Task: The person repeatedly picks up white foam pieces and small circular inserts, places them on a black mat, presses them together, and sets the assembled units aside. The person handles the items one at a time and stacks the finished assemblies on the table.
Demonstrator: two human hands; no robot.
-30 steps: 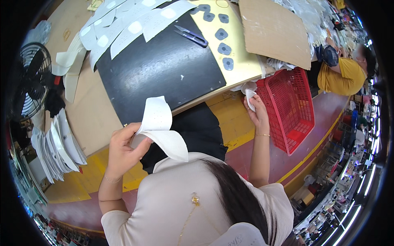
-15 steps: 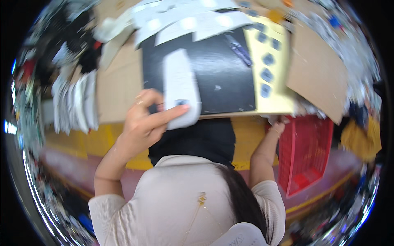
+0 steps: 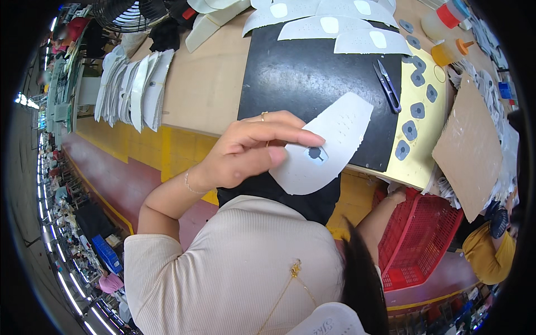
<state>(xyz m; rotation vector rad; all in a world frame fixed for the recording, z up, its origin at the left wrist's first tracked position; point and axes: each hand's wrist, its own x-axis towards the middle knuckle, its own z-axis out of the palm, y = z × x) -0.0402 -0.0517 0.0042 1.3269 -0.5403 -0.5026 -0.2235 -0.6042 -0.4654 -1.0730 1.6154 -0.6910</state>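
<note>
My left hand (image 3: 245, 146) pinches a white, perforated shoe-upper piece (image 3: 340, 131) by its left side. The piece is tilted, its narrower end pointing up and right over the front of the black mat (image 3: 312, 78). A small patch (image 3: 316, 154) with a dark shape on it lies on the piece beside my fingertips. My right hand (image 3: 397, 195) is low at the table's front edge, by the rim of a red plastic basket (image 3: 385, 237); its fingers are mostly hidden. Thread snips (image 3: 388, 86) lie on the mat's right side.
Similar white pieces (image 3: 326, 28) overlap along the mat's far side. Several grey patches (image 3: 417, 110) lie on a yellow sheet (image 3: 432, 134). Beyond stand an orange bottle (image 3: 449, 51) and a jar (image 3: 445, 19). Stacked white pieces (image 3: 134, 89) sit left; a cardboard sheet (image 3: 472, 148) leans right.
The view has turned, so the table appears further right. The white piece, upright earlier, now leans to the right in my left hand. My right hand stays low near the red basket.
</note>
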